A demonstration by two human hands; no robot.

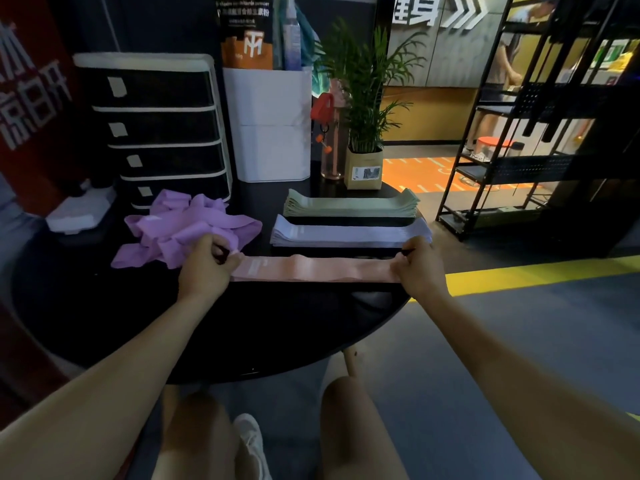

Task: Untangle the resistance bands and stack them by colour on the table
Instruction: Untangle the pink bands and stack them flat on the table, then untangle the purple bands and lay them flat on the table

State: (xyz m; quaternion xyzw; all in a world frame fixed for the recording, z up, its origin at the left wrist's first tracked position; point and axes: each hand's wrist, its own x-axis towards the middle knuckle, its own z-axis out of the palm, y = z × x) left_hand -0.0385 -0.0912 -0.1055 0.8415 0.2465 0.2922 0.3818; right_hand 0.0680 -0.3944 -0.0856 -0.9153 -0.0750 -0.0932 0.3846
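A pink resistance band [311,269] lies stretched flat across the black round table [242,334]. My left hand [207,263] grips its left end and my right hand [417,263] grips its right end. Behind it sits a flat stack of pale lilac bands [346,233], and further back a flat stack of light green bands [349,205]. To the left lies a tangled heap of purple bands [183,230], just beyond my left hand.
At the table's back stand a black drawer unit [156,126], a white box [273,123], a pink bottle [331,140] and a potted plant [365,133]. A black metal shelf rack [540,126] stands on the right. My knees and a shoe are below the table's near edge.
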